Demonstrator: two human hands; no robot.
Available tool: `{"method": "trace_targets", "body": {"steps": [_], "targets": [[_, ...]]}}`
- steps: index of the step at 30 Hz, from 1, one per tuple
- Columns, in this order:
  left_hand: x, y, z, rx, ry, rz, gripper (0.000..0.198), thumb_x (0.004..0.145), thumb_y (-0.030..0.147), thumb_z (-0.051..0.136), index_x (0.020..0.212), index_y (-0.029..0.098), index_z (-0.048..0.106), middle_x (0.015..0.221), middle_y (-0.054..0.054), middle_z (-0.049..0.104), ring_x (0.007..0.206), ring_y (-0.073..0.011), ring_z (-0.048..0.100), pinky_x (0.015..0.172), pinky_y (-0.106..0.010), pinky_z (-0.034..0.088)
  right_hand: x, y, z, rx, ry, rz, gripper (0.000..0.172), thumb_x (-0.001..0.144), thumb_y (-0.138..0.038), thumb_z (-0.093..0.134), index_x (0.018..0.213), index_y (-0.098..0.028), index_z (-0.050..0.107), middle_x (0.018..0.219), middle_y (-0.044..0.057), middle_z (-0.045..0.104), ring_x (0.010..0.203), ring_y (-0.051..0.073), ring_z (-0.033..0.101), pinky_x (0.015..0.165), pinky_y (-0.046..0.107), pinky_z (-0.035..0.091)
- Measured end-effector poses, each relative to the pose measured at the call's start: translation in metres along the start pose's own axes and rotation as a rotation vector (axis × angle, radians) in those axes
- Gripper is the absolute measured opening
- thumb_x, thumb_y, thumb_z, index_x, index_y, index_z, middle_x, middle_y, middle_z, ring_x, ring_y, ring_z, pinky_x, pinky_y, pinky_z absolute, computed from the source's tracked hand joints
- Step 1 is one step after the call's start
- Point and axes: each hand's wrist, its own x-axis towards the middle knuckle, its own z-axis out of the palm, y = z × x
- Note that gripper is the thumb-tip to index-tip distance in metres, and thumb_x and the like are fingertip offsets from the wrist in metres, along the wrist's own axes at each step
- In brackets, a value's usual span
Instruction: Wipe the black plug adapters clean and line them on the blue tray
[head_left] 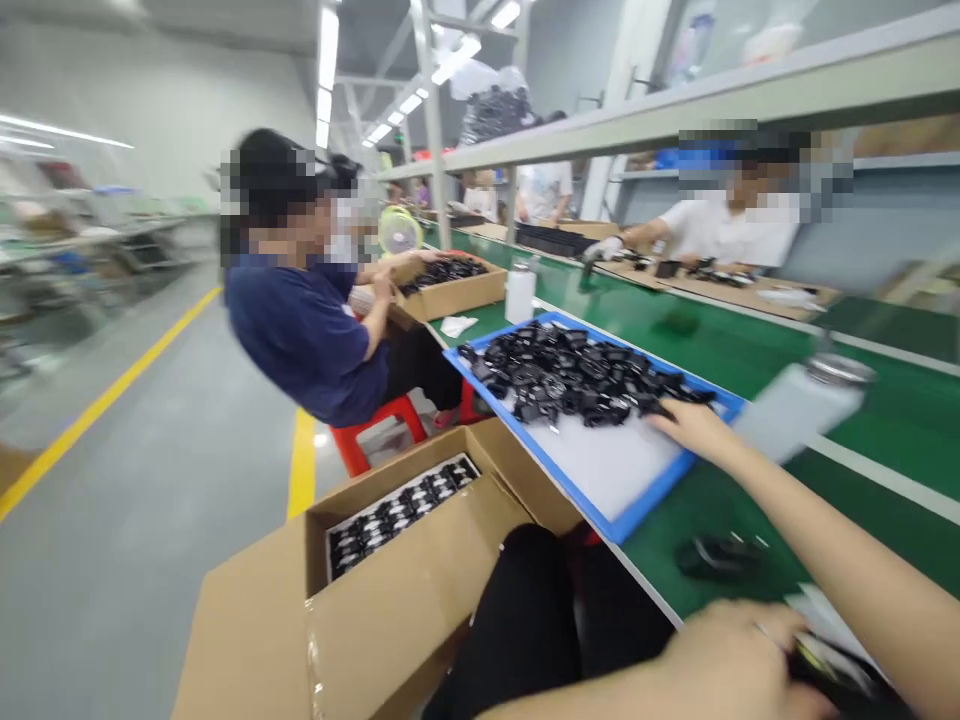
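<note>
My right hand reaches over the right side of a blue-rimmed tray. Its fingertips close on a small black plastic part at the edge of a heap of black plastic parts. The bottom of the tray is white. Lower down, my left hand is smeared by motion, its thumb and fingers around a dark object with a yellowish patch, whose kind I cannot make out. On the green table just above this hand lies a separate black part.
An open cardboard box with rows of black parts stands left of my legs. A clear bottle and a white bottle are on the table. A person in blue sits beside another carton; a shelf spans above.
</note>
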Motion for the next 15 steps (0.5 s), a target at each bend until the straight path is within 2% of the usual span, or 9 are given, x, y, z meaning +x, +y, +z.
{"method": "trace_targets", "body": {"steps": [3, 4, 6, 8, 10, 12, 15], "targets": [[0.0, 0.006, -0.012, -0.023, 0.042, 0.012, 0.035, 0.065, 0.018, 0.052, 0.101, 0.015, 0.051, 0.093, -0.009, 0.059, 0.088, -0.0237, 0.054, 0.077, -0.035, 0.044, -0.024, 0.0, -0.039, 0.061, 0.02, 0.181, 0.005, 0.067, -0.023, 0.047, 0.066, -0.019, 0.048, 0.057, 0.0, 0.057, 0.056, 0.016, 0.054, 0.055, 0.026, 0.041], [0.002, 0.007, -0.014, -0.037, 0.047, 0.016, 0.034, 0.067, 0.018, 0.05, 0.101, 0.014, 0.05, 0.096, -0.01, 0.058, 0.09, -0.0235, 0.052, 0.079, -0.036, 0.043, -0.036, 0.002, -0.053, 0.122, 0.059, 0.238, 0.007, 0.067, -0.024, 0.049, 0.071, -0.018, 0.049, 0.057, -0.001, 0.056, 0.053, 0.014, 0.053, 0.054, 0.025, 0.04], [0.006, 0.006, -0.014, -0.065, 0.04, 0.017, 0.035, 0.07, 0.018, 0.047, 0.104, 0.012, 0.048, 0.101, -0.012, 0.055, 0.094, -0.0227, 0.05, 0.083, -0.037, 0.041, -0.071, 0.003, -0.078, 0.162, 0.227, 0.287, 0.014, 0.064, -0.026, 0.053, 0.074, -0.017, 0.051, 0.062, -0.001, 0.056, 0.057, 0.014, 0.052, 0.055, 0.024, 0.039], [0.007, 0.005, -0.012, -0.098, 0.022, 0.008, 0.036, 0.07, 0.019, 0.047, 0.106, 0.011, 0.046, 0.103, -0.013, 0.054, 0.095, -0.0221, 0.05, 0.083, -0.037, 0.04, -0.115, -0.003, -0.091, 0.184, 0.347, 0.338, 0.015, 0.061, -0.028, 0.055, 0.071, -0.017, 0.053, 0.062, -0.001, 0.054, 0.058, 0.014, 0.051, 0.054, 0.024, 0.038], [0.006, 0.004, -0.01, -0.134, 0.009, -0.007, 0.039, 0.068, 0.019, 0.049, 0.106, 0.011, 0.046, 0.102, -0.012, 0.055, 0.093, -0.0217, 0.051, 0.081, -0.037, 0.041, -0.159, -0.011, -0.088, 0.209, 0.373, 0.404, 0.015, 0.06, -0.031, 0.055, 0.068, -0.018, 0.054, 0.055, -0.002, 0.05, 0.052, 0.013, 0.047, 0.049, 0.024, 0.036], [0.007, 0.003, -0.007, -0.17, 0.01, -0.016, 0.041, 0.066, 0.018, 0.052, 0.106, 0.012, 0.045, 0.101, -0.011, 0.056, 0.092, -0.0213, 0.052, 0.08, -0.037, 0.042, -0.195, -0.015, -0.073, 0.227, 0.342, 0.425, 0.016, 0.06, -0.032, 0.053, 0.069, -0.02, 0.057, 0.055, -0.001, 0.049, 0.049, 0.013, 0.046, 0.047, 0.025, 0.037], [0.01, 0.003, -0.002, -0.222, 0.04, -0.012, 0.044, 0.064, 0.019, 0.055, 0.107, 0.014, 0.045, 0.102, -0.01, 0.056, 0.093, -0.0202, 0.052, 0.081, -0.036, 0.041, -0.224, -0.017, -0.044, 0.23, 0.323, 0.392, 0.017, 0.062, -0.035, 0.05, 0.069, -0.023, 0.059, 0.076, 0.004, 0.057, 0.061, 0.017, 0.052, 0.052, 0.029, 0.042]]}}
